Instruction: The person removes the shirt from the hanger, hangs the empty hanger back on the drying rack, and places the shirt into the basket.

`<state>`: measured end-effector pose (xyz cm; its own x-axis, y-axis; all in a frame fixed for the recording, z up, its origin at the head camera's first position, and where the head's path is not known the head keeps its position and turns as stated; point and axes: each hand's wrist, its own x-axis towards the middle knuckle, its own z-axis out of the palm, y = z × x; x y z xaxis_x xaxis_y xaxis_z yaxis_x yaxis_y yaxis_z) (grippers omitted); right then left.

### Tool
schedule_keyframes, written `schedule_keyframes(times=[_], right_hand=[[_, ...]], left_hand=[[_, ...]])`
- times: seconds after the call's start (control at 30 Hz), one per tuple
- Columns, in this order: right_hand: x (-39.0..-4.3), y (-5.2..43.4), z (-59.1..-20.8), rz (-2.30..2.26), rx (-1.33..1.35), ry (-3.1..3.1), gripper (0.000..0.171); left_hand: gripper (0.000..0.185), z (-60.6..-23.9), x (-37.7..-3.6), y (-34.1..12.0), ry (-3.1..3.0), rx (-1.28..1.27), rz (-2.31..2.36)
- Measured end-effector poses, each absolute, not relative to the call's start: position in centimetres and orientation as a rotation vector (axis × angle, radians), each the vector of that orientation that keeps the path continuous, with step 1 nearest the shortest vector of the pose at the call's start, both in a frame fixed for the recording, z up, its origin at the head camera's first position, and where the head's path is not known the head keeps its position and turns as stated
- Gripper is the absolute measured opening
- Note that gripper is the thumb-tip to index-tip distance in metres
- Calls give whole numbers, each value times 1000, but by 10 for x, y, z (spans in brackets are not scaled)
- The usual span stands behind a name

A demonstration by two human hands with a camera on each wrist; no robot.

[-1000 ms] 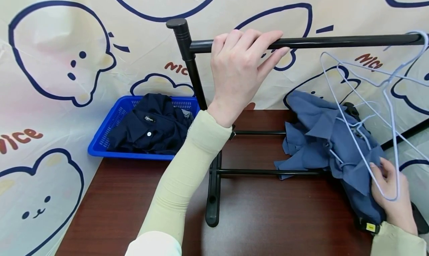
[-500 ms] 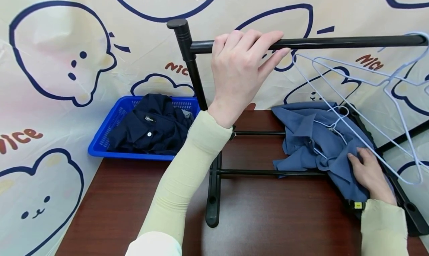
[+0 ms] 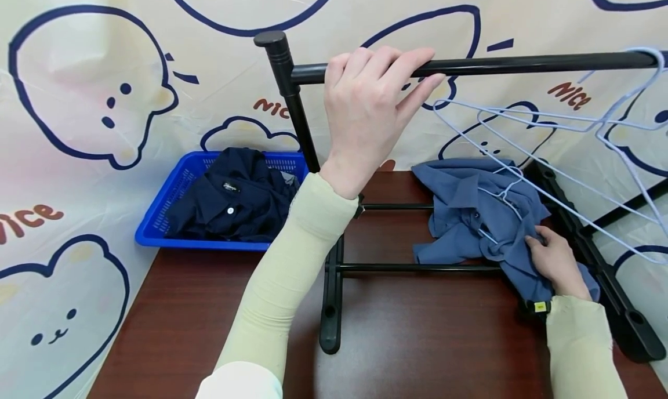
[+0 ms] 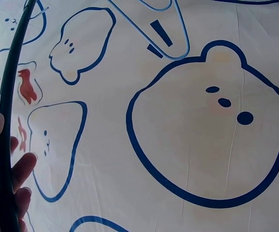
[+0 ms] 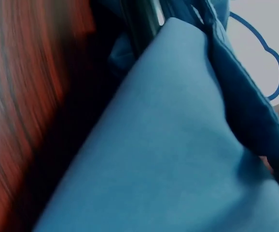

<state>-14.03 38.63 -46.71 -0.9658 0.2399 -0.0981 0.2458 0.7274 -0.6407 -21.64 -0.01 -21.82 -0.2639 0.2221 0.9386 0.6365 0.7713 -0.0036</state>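
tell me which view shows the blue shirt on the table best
The head view: it shows the whole blue shirt crumpled on the table, with the right hand gripping its edge. The right wrist view shows only a blurred close-up of its cloth. The left wrist view shows none of it.

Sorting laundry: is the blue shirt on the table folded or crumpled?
Crumpled: the blue shirt lies bunched on the table, a hanger still in it, the right hand gripping it.
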Motion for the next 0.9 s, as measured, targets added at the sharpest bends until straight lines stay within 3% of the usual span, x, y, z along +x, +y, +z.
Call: schedule_keyframes(times=[0.53, 0.9], right_hand=[[-151, 327, -458, -1294, -53, 2725, 45], [-149, 298, -447, -1424, -389, 2675, 34]], left_hand=[[44, -219, -215, -3, -1858, -690, -420], [52, -234, -195, -19, -1658, -943, -706]])
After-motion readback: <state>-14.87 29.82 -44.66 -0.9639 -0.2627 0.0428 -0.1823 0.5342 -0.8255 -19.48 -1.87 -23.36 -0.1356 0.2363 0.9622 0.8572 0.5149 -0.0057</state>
